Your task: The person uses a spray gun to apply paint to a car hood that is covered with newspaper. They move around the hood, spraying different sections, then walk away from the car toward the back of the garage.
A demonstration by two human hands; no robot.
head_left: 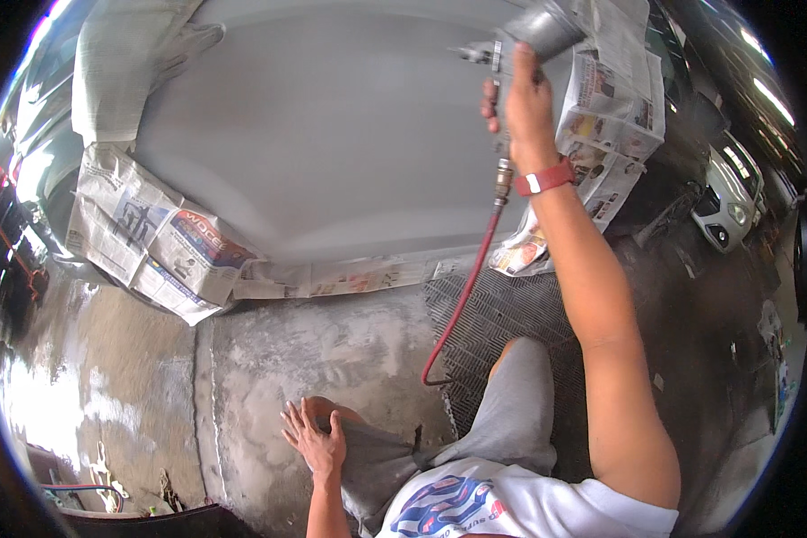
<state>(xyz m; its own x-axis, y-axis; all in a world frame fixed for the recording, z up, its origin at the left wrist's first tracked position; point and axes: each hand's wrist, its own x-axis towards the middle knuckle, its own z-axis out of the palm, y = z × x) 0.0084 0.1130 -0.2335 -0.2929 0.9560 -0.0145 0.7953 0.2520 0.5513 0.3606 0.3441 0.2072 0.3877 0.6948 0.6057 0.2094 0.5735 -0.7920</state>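
My right hand (529,112) is wrapped round the handle of a spray gun (486,56), with a dark grey cup (547,31) on top. The nozzle points left, over a large grey vehicle panel (332,134); I cannot tell how far it stands from the surface. From the handle's lower end a red air hose (466,305) hangs in a curve. Lower down, my left hand (316,446) is open, fingers spread, beside my left knee, and holds nothing. A red band (551,177) circles my right wrist.
Newspaper sheets (152,229) mask the panel's left and lower edges, and more newspaper (601,117) covers its right side. Below lies a concrete floor (332,345) with a ribbed dark mat (475,314). A light-coloured car (731,197) stands at far right.
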